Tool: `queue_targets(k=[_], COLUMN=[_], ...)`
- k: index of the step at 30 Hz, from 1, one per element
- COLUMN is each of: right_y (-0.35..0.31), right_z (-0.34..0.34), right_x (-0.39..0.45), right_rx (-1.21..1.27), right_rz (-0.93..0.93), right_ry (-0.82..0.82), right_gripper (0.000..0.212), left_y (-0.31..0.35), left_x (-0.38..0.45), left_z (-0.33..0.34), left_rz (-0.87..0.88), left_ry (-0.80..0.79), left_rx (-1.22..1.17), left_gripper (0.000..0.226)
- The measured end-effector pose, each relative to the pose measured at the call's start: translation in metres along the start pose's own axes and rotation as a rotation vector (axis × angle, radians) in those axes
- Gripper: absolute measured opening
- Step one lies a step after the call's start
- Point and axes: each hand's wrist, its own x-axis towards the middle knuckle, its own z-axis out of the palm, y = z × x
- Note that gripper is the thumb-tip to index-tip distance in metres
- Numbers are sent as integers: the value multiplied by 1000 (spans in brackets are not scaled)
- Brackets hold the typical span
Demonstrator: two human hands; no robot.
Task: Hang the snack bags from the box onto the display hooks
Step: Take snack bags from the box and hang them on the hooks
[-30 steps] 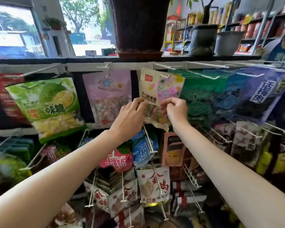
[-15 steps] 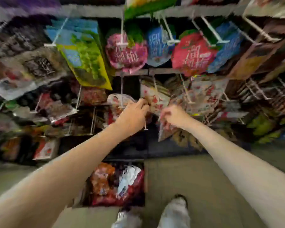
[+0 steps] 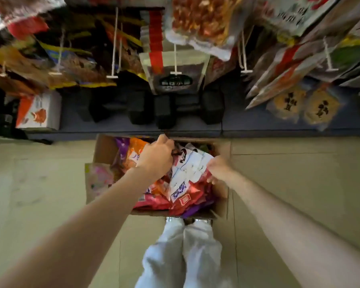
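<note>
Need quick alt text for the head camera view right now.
Both hands reach down into a cardboard box of snack bags on the floor: left hand among the bags, right hand at a white-and-red bag's edge. Hooks of hanging snacks fill the top.

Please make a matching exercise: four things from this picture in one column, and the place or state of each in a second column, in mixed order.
Things:
1. left hand
2. right hand
3. cardboard box
4. orange-and-white carton

Places or states:
A. stands on the low dark shelf at the left
B. sits on the floor, full of snack bags
C. holds the edge of the white-and-red bag
D. reaches into the far end of the box

Pairs: 1-D, 2-C, 3-B, 4-A
</note>
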Motion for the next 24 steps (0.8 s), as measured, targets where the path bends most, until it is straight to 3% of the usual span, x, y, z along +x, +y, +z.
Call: queue_targets(k=[3, 5, 8, 13, 15, 18, 21, 24], right_y=[15, 20, 20, -15, -43, -106, -176, -236], right_z=[29, 42, 50, 18, -15, -87, -161, -212], right_x=[39, 54, 65, 13, -28, -121, -225, -315], right_rx=[510, 817, 983, 677, 411, 131, 12, -155], right_rz=[207, 236, 194, 48, -62, -255, -504, -692], right_ry=[-95, -146, -72, -45, -29, -68, -112, -88], right_gripper=[24, 19, 23, 25, 29, 15, 15, 4], left_y=[-14, -23, -28, -6, 8, 26, 36, 35], left_x=[21, 29, 26, 1, -16, -45, -72, -107], left_z=[45, 65, 74, 19, -25, -111, -210, -304], left_rz=[-17, -16, -15, 17, 78, 209, 270, 249], left_ry=[-32, -44, -33, 21, 81, 152, 155, 158], left_rx=[-7, 5, 9, -34, -69, 60, -14, -361], left_gripper=[38, 39, 41, 42, 52, 69, 52, 22])
